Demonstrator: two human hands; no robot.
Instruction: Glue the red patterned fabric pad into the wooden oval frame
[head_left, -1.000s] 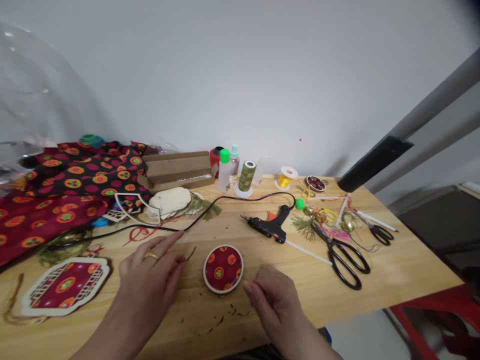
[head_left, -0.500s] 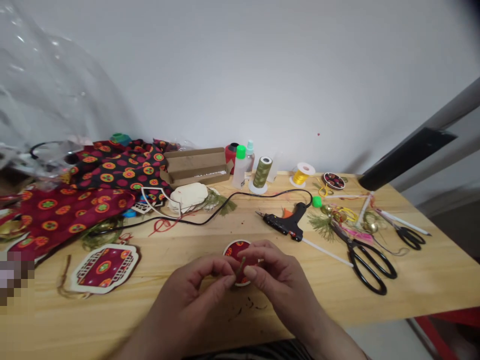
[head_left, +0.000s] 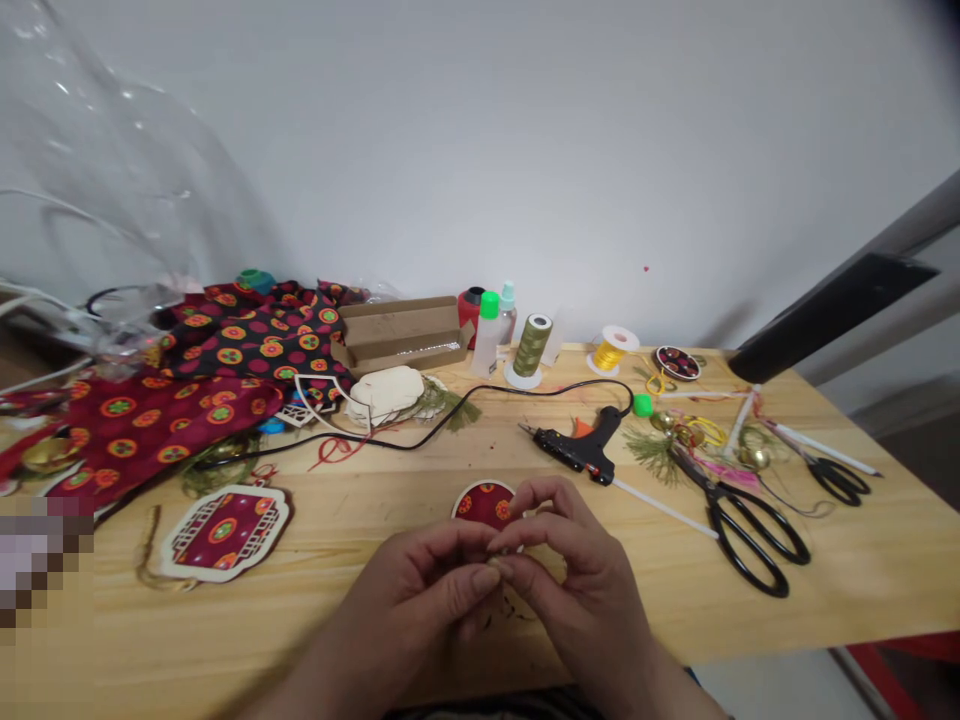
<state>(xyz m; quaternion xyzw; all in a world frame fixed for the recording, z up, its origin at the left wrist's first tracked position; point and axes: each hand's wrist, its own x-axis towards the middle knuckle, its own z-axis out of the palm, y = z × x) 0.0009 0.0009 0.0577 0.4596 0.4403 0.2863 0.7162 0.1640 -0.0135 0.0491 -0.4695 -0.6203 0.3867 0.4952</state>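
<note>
My left hand [head_left: 424, 590] and my right hand [head_left: 577, 570] meet fingertip to fingertip above the front of the wooden table. Both are closed in a pinch on a thin olive-green cord, which the fingers now almost wholly hide. A speck of something pale shows between the fingertips, too small to name. Just behind and partly under my fingers lies a round piece [head_left: 486, 503] with maroon flowered fabric and a pale rim. Dark scraps [head_left: 511, 607] are scattered on the tabletop below my hands.
A black hot glue gun [head_left: 574, 450] lies ahead on the right, near large black-handled scissors [head_left: 757, 535]. Farther back stand an olive thread cone [head_left: 531, 348] and a yellow cord spool [head_left: 611, 350]. At left are a fabric-covered ornament [head_left: 226, 532] and flowered cloth [head_left: 142, 425].
My hands have come closer together, and the olive-green cord visible between them before is now covered by fingers. More of the round piece's upper part shows. The whole view has shifted slightly.
</note>
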